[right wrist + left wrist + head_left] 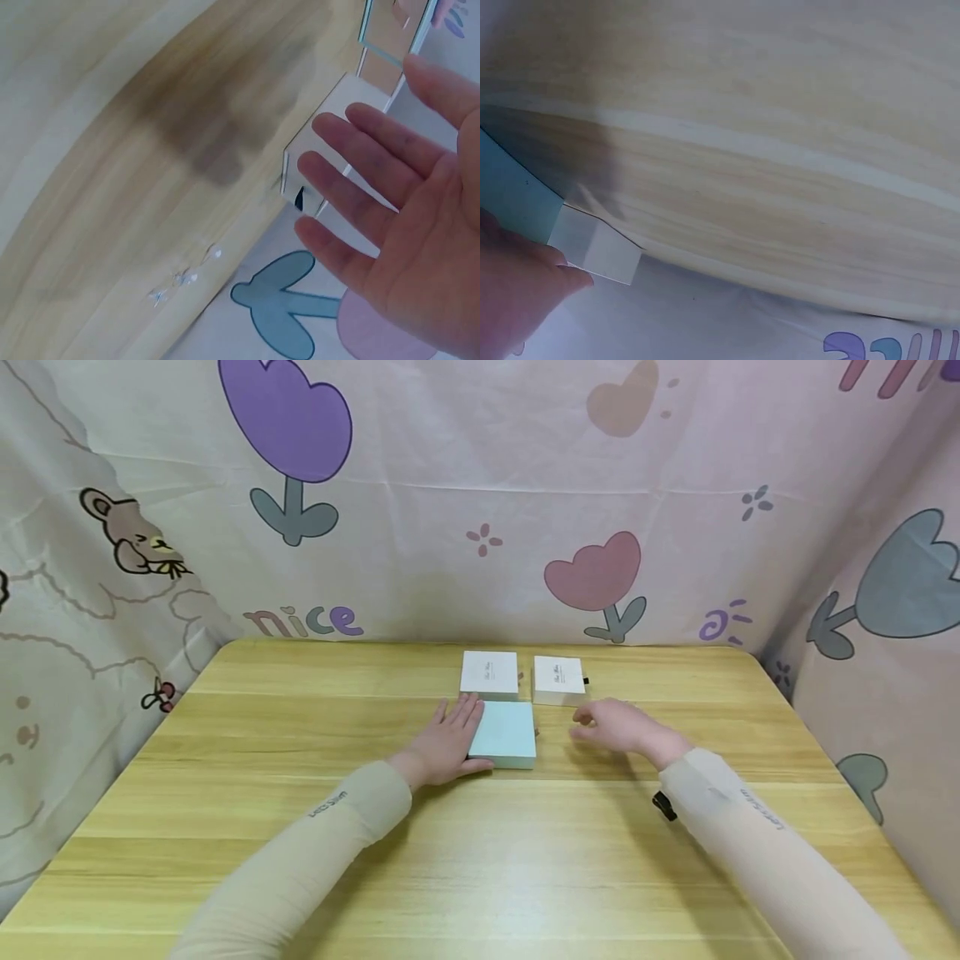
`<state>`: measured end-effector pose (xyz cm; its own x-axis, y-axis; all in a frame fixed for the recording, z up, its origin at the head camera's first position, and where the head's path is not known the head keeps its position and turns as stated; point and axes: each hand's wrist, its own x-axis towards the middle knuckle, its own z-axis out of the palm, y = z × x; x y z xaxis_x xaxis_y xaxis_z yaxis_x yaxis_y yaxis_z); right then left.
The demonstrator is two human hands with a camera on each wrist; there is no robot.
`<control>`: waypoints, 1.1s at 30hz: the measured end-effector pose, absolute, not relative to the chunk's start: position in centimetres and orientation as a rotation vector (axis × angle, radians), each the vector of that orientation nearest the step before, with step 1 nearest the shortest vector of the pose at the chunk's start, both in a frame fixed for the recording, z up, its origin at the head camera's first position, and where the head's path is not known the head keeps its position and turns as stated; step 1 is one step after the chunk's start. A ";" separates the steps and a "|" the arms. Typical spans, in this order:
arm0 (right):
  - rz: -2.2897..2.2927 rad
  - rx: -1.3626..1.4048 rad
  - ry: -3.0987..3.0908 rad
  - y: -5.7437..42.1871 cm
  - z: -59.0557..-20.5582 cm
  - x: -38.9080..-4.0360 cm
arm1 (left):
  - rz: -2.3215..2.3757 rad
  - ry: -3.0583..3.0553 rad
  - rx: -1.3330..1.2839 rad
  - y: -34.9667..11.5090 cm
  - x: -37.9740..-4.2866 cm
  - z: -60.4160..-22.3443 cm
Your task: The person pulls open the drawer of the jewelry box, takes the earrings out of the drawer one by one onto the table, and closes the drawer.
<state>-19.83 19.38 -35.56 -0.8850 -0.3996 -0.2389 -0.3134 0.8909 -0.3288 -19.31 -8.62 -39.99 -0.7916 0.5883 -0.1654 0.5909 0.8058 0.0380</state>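
Observation:
A light blue square box [504,731] with a small tab on its right side lies on the wooden table. My left hand [447,745] rests along its left side, fingers extended and thumb at the near left corner. In the left wrist view, part of that hand [521,289] covers the blue box [514,191]. Right of the boxes, my right hand [617,725] hovers over the table, holding nothing. Its fingers [367,202] are spread and slightly bent in the right wrist view. Behind the blue box stands a white box [489,672]; another white box [558,678] has a black tab.
Small shiny pieces [184,277], too blurred to identify, lie on the table near the black-tabbed box. The wooden tabletop [247,735] ends at a printed cloth backdrop [420,527], which also hangs along both sides.

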 end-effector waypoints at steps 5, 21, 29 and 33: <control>-0.376 -0.528 2.801 18.3 -35.7 -20.1 | 0.011 2.824 0.935 -8.2 -19.5 -40.0; -0.436 -0.528 2.809 15.7 -36.8 -20.5 | 0.110 2.802 0.983 -7.9 -20.7 -39.8; -0.492 -0.528 2.790 15.2 -37.0 -20.5 | 0.021 2.813 0.987 -7.5 -20.7 -39.7; -0.521 -0.488 2.792 14.9 -37.0 -20.5 | -0.027 2.810 0.975 -7.4 -20.8 -40.0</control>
<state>-20.49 14.91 -36.97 -0.9100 -0.3690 -0.1888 -0.2761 0.8794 -0.3878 -20.85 -7.38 -39.98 -0.7729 0.6132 -0.1630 0.6162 0.7867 0.0375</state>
